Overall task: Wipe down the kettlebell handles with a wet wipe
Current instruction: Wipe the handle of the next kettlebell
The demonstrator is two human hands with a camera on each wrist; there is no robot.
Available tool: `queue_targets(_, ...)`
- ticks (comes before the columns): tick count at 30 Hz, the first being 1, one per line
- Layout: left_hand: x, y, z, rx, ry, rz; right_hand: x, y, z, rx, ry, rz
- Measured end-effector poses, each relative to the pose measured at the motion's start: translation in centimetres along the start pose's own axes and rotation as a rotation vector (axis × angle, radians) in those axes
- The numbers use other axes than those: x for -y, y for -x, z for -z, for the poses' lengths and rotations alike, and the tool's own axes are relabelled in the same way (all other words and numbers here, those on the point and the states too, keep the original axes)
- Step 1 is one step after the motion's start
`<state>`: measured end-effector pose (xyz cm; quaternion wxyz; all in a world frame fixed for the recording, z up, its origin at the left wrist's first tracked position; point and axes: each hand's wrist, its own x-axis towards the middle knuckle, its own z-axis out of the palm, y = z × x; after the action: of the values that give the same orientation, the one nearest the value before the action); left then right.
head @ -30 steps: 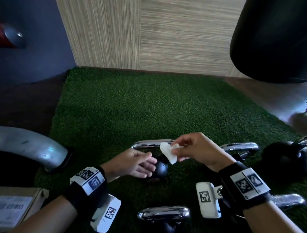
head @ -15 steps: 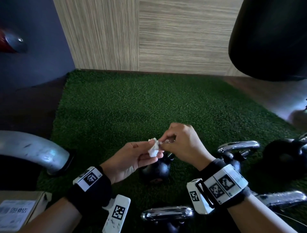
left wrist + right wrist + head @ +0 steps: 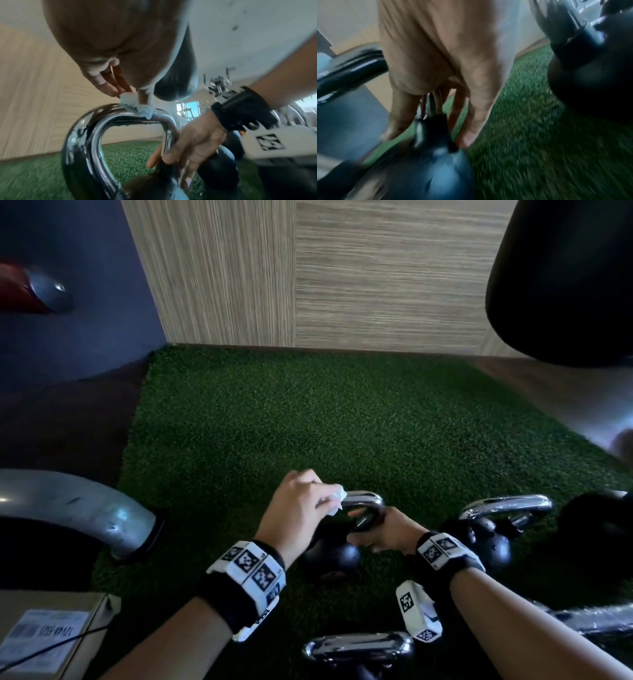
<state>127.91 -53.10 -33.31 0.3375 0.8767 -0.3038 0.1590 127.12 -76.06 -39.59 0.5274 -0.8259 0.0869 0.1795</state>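
A black kettlebell (image 3: 330,556) with a chrome handle (image 3: 364,498) stands on the green turf. My left hand (image 3: 325,501) pinches a crumpled white wet wipe (image 3: 337,496) and presses it on the top bar of that handle. In the left wrist view the wipe (image 3: 135,108) sits bunched on the handle (image 3: 96,121) under my fingertips (image 3: 109,86). My right hand (image 3: 370,529) grips the right post of the same handle. Its fingers (image 3: 173,155) curl round the post just above the ball. The right wrist view is blurred and shows the kettlebell ball (image 3: 428,169) below the hand.
Another chrome-handled kettlebell (image 3: 493,532) stands just right of my right wrist, a larger black one (image 3: 596,529) beyond it, and a third handle (image 3: 359,645) near my forearms. A grey metal tube (image 3: 78,508) and cardboard box (image 3: 44,638) lie left. A black bag (image 3: 565,278) hangs top right.
The wipe passed from my right hand to my left. The left hand then brought it onto the handle's top bar, and the right hand dropped to grip the handle's right post.
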Motion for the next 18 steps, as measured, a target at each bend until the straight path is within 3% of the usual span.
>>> queue_targets(4,0.8,0.5,0.7,0.052,-0.131,-0.045,-0.6,-1.6,-0.6,-0.051,-0.075,0.044)
queue_targets(7,3.5,1.3,2.4,0.018,-0.088,0.066,-1.7,-2.0,-0.4,-0.067,-0.056,0.06)
queue_targets(12,4.2,3.4,2.7,0.023,-0.004,0.053,-3.4,-2.3,-0.3,-0.088,0.032,0.105)
queue_targets(15,6.3,4.3,1.9,-0.087,0.18,0.256,-3.9,-2.4,-0.4,-0.101,0.035,0.112)
queue_targets(18,7.8,5.8,1.1,-0.056,0.313,0.414,-4.2,-2.4,-0.3,-0.088,0.048,0.111)
